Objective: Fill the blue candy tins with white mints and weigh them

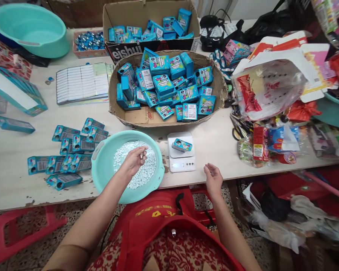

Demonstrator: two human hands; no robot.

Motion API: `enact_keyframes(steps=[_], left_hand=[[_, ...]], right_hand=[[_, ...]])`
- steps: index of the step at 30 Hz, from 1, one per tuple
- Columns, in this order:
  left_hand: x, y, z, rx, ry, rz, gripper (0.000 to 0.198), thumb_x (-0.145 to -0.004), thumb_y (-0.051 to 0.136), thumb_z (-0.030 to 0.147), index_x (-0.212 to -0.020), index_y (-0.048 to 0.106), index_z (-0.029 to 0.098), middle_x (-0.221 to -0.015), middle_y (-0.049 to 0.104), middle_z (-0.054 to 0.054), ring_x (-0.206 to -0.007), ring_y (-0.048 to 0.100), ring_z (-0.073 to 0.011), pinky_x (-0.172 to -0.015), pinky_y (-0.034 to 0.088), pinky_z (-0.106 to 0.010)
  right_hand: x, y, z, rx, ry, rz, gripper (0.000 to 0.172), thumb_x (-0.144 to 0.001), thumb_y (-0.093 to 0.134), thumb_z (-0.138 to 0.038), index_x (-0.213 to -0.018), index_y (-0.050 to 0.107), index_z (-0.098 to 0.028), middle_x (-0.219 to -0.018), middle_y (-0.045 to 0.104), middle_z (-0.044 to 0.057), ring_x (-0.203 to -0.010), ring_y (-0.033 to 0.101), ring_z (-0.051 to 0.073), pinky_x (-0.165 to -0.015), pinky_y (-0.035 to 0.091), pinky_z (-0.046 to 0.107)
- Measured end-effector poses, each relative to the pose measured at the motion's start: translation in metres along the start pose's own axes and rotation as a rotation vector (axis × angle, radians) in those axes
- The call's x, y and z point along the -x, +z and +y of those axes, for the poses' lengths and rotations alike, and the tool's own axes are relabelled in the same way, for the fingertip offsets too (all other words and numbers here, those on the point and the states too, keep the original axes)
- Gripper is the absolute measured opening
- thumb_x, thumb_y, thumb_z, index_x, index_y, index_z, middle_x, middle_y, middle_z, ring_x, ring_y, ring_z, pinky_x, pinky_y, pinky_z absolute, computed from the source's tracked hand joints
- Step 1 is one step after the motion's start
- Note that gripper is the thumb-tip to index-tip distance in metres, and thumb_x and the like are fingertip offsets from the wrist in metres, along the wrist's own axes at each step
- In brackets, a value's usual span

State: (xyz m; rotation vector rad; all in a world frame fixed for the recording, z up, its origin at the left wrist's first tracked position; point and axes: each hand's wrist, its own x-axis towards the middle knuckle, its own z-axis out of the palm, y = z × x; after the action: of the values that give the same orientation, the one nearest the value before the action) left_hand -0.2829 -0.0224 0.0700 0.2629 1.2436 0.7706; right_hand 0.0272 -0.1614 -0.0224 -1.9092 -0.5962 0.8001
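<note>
My left hand [135, 160] hovers over a teal basin [101, 165] filled with small white tablets [145, 171], fingers pinched together on a few of them. My right hand [213, 178] rests at the table's front edge, palm half open and holding nothing. Between the hands stands a small white scale [182, 160] with one blue tin box [182, 145] lying on its plate. Behind the scale sits a shallow cardboard tray [214, 75] heaped with several blue boxes [169, 84].
Flat blue boxes [67, 154] lie in rows at the left. A sticker sheet pad [81, 82], a second carton of blue boxes [121, 17], a teal tub [31, 28] and a tray of blue lids [89, 41] stand behind. Bags and packaging [271, 94] crowd the right.
</note>
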Motion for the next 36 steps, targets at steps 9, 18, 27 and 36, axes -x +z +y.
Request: enact_keyframes(steps=[9, 18, 27, 36], left_hand=[[-0.004, 0.054, 0.013, -0.287, 0.136, -0.165, 0.023, -0.070, 0.070, 0.032, -0.082, 0.062, 0.014, -0.049, 0.041, 0.006, -0.039, 0.034, -0.0049, -0.038, 0.017, -0.017], [-0.027, 0.099, 0.001, -1.369, 0.625, -0.196, 0.020, -0.072, 0.072, 0.033, -0.089, 0.067, 0.024, -0.060, 0.058, -0.001, -0.067, 0.057, -0.0198, -0.060, 0.032, -0.026], [-0.005, 0.075, 0.004, -1.621, 0.791, -0.084, 0.013, -0.083, 0.058, 0.027, -0.079, 0.068, 0.019, -0.079, 0.069, -0.012, -0.072, 0.062, -0.0244, -0.061, 0.035, -0.029], [0.054, -0.095, 0.136, -1.352, 0.771, 1.118, 0.026, -0.085, 0.052, 0.039, -0.083, 0.069, 0.019, -0.074, 0.064, -0.013, -0.073, 0.054, -0.0259, -0.060, 0.023, -0.029]], right_hand=[[0.005, -0.008, 0.006, -0.025, 0.057, -0.004, 0.045, -0.065, 0.070, -0.046, -0.096, 0.063, -0.015, -0.091, 0.070, 0.009, -0.088, 0.065, 0.022, -0.085, 0.051, 0.042], [0.008, -0.012, 0.002, -0.065, 0.149, 0.022, 0.050, -0.058, 0.071, -0.049, -0.093, 0.062, -0.015, -0.089, 0.069, 0.009, -0.087, 0.066, 0.023, -0.088, 0.050, 0.046], [0.008, -0.009, 0.000, -0.032, 0.189, -0.010, 0.053, -0.053, 0.075, -0.053, -0.091, 0.063, -0.017, -0.088, 0.068, 0.006, -0.082, 0.066, 0.023, -0.091, 0.049, 0.049], [-0.006, 0.035, -0.085, 0.022, -0.147, 0.007, 0.052, -0.063, 0.070, -0.057, -0.096, 0.064, -0.017, -0.094, 0.069, 0.012, -0.089, 0.065, 0.026, -0.091, 0.049, 0.049]])
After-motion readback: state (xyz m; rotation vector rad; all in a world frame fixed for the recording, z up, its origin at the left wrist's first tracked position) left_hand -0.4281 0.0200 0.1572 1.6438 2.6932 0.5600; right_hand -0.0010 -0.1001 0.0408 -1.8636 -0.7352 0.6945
